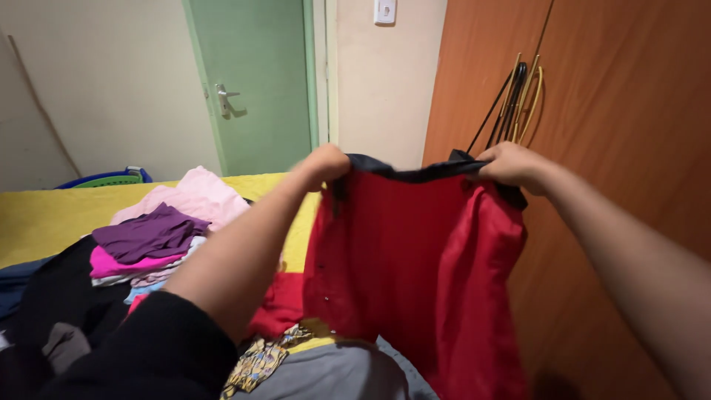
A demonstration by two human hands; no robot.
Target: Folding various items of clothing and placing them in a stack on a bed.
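the red shirt (415, 274) hangs in the air over the bed (44, 215), held up by its black collar, left hand (326, 163) and right hand (511, 164) each clenched on a corner. if either grip loosens, it could sag onto the folded pile (159, 237) and muss it, or its hem could catch the loose clothes below.

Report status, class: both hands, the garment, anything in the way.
Left hand and right hand: each grip shut on red garment, held up by its dark top edge. Folded clothes pile on yellow bed below. Wardrobe close behind.
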